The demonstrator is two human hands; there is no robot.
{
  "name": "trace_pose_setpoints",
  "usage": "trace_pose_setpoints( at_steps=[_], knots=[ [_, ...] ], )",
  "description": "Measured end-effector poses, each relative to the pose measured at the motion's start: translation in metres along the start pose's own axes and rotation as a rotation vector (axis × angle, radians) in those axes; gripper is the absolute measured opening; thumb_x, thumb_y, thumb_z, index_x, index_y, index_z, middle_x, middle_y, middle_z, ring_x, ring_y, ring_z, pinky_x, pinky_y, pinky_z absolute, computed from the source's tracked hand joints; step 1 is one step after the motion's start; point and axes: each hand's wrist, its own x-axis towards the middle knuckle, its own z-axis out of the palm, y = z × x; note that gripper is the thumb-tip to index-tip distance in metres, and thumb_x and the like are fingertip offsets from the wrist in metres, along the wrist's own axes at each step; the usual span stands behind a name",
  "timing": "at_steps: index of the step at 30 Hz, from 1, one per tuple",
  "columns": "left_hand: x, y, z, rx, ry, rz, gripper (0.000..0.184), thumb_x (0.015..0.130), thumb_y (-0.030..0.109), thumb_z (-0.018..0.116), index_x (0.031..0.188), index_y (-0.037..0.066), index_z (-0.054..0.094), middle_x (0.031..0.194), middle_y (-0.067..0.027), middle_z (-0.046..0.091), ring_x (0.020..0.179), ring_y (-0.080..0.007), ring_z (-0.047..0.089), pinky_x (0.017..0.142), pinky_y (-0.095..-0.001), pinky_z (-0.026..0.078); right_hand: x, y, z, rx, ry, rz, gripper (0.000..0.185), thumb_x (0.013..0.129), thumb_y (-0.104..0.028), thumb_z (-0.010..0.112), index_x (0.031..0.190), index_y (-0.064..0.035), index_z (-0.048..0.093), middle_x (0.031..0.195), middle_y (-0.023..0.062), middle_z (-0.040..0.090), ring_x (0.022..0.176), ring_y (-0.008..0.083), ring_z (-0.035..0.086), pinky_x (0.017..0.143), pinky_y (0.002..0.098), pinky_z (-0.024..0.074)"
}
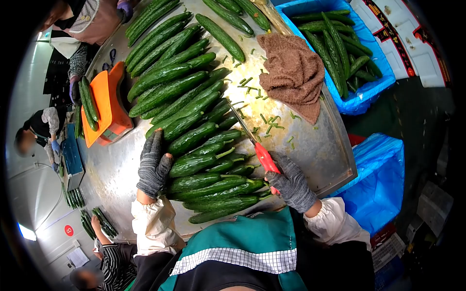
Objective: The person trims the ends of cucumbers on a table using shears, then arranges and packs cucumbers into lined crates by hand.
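Observation:
Long dark green cucumbers [167,89] lie side by side in a piled row on the metal table [320,160]. My left hand [154,167], in a grey glove with bare fingertips, rests against the left ends of the cucumbers, fingers stretched and thumb apart. In my right hand [291,183], gloved the same way, are scissors [264,157] with red handles. Their blades look closed and point up and left, over the stem ends of the row. Cut green stem pieces [250,88] are scattered right of the row.
A brown towel [291,68] lies at the table's right side. Beyond the edge stand a blue-lined crate [383,89] of cucumbers and another blue-lined container [374,179]. On the left, an orange scale [109,109] carries cucumbers. Other people work along the left side.

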Motion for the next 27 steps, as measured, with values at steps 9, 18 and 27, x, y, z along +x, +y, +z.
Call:
trace_pose_setpoints(
  at_steps=[9,18,27],
  knots=[
    [0.001,0.001,0.0,-0.001,-0.002,-0.005,0.057,0.082,0.026,0.05,0.131,0.001,0.035,0.129,-0.0225,0.039,0.121,-0.0366,0.035,0.102,-0.0396,0.026,0.003,0.018,0.013,-0.186,0.167,-0.257,0.041,0.082,-0.016,0.054,0.118,0.0015,0.047,0.084,0.0103,0.056,0.07,0.0151,0.056,0.062,0.0281,0.0459],
    [0.0,-0.001,0.0,-0.004,-0.003,0.0,0.056,0.084,0.028,0.048,0.132,0.001,0.035,0.13,-0.0215,0.04,0.122,-0.0362,0.035,0.102,-0.0394,0.025,-0.035,-0.02,-0.03,0.493,-0.108,0.296,0.038,0.084,-0.017,0.054,0.119,-0.0049,0.044,0.074,0.0062,0.056,0.044,0.0089,0.049,0.04,0.0205,0.0416],
    [-0.001,-0.003,0.001,-0.016,0.006,0.018,0.056,0.085,0.029,0.048,0.132,0.0,0.035,0.13,-0.0207,0.04,0.123,-0.0359,0.034,0.103,-0.0397,0.024,-0.013,-0.047,-0.041,0.336,-0.192,0.412,0.037,0.084,-0.021,0.051,0.116,-0.0038,0.046,0.068,0.0068,0.053,0.043,0.0105,0.05,0.041,0.0228,0.0432]
  ],
)
